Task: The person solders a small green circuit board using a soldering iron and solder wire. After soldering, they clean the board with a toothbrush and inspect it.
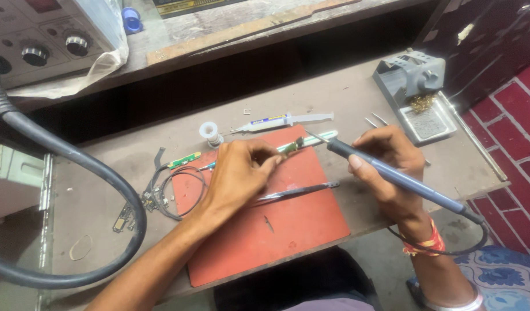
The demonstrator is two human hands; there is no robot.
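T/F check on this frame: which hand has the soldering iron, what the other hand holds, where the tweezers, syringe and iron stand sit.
1. The right hand holds the soldering iron. True.
2. The left hand is empty. False: it pinches a small green circuit board.
3. The tweezers lie on the red mat. True.
4. The syringe lies on the red mat. False: it lies on the bare table behind the mat.
5. The iron stand is at the left edge. False: it is at the far right.
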